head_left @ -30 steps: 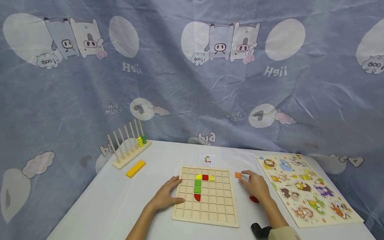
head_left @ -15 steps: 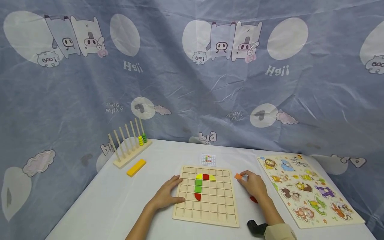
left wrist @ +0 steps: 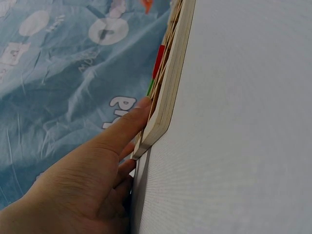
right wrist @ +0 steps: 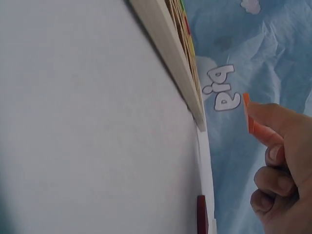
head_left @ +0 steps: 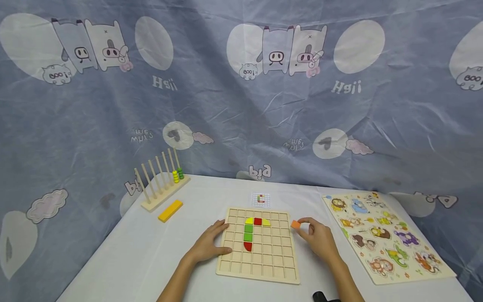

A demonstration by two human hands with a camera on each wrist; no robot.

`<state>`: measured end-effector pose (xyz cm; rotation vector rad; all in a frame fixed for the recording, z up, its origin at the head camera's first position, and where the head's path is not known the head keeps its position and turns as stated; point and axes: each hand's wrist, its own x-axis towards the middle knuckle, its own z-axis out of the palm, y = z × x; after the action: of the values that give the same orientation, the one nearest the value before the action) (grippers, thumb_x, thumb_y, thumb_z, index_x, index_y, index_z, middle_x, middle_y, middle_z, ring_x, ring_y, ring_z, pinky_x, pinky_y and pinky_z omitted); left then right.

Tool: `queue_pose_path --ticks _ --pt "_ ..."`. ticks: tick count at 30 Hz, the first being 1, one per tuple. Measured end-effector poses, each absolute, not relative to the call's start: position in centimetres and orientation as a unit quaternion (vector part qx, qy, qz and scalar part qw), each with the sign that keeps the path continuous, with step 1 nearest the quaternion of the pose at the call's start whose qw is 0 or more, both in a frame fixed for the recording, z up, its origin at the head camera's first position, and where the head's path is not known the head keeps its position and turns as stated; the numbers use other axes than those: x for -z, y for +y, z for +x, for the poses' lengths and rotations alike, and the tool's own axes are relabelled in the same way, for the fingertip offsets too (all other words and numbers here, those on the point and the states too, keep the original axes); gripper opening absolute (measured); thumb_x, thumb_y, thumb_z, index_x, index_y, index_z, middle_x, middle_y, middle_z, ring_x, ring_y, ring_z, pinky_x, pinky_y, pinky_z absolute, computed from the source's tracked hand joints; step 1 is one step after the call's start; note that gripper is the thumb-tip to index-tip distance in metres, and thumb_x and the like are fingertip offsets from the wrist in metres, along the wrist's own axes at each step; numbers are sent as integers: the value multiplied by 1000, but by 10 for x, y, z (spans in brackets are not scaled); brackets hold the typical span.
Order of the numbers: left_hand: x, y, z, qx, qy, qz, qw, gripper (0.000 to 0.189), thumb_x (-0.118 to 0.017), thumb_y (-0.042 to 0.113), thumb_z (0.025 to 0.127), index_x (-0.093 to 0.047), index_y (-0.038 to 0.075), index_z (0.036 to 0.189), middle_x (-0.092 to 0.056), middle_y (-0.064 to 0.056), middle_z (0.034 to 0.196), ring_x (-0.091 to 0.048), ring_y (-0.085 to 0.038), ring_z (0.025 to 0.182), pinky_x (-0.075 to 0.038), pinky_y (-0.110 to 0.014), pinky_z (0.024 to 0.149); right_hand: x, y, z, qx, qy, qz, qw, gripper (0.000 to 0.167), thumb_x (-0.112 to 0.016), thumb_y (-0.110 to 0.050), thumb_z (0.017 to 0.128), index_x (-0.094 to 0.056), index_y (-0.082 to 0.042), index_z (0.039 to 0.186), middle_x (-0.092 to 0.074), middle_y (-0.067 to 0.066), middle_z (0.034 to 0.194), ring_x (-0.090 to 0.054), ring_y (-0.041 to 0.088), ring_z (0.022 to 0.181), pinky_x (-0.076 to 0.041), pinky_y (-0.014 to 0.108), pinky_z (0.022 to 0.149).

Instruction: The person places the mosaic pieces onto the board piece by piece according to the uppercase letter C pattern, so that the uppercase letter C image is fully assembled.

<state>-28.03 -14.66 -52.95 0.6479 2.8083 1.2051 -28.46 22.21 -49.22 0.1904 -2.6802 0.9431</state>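
In the head view a wooden grid board (head_left: 271,260) lies on the white table, with yellow, red and green tiles in some cells. My left hand (head_left: 208,245) rests spread along its left edge; in the left wrist view the thumb (left wrist: 131,122) touches the rim. Just off the board's right side, my right hand (head_left: 318,239) pinches an orange square tile (head_left: 296,224) between thumb and forefinger. The right wrist view shows this tile (right wrist: 248,114) held up, the other fingers curled. A dark red piece (right wrist: 202,214) lies on the table there, hidden in the head view.
A small pattern card (head_left: 260,200) lies behind the board. To the left are a peg rack (head_left: 166,193) with yellow and green beads and a yellow bar (head_left: 170,210). An animal puzzle board (head_left: 388,239) lies at the right, a black object (head_left: 320,297) at the front.
The right hand has lifted the orange tile from the table and brought it left, towards the board's edge, tilting it. The left hand has stayed on the board.
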Motion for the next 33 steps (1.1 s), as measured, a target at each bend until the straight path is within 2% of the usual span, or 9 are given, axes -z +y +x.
queue_pose_path --ticks 7,18,25,33 --pt "531 -147 -281 -389 898 203 9 85 -72 52 71 -41 12 140 -28 -7 148 -19 -33 136 -21 -60 103 486 203 -265 -360 -921 75 131 27 -74 -33 77 -68 -19 100 -36 -6 50 -26 5 41 -26 21 38" --pt "533 -146 -282 -393 897 203 8 86 -73 52 71 -41 11 140 -29 -8 148 -19 -33 136 -22 -59 103 490 157 -246 -368 -918 128 78 24 -76 -23 76 -67 -22 98 -37 -9 50 -28 2 42 -26 18 40" --pt "533 -147 -282 -393 896 207 8 86 -73 52 71 -41 10 139 -29 -9 148 -19 -33 136 -21 -59 103 499 132 -246 -366 -913 165 66 27 -75 -31 77 -67 -19 99 -40 -10 51 -32 2 43 -29 19 40" --pt "531 -147 -281 -393 896 207 6 86 -74 51 71 -41 10 139 -29 -9 148 -19 -33 136 -21 -59 103 507 124 -249 -344 -921 173 59 25 -75 -29 77 -68 -17 98 -39 -11 47 -33 2 41 -29 20 38"
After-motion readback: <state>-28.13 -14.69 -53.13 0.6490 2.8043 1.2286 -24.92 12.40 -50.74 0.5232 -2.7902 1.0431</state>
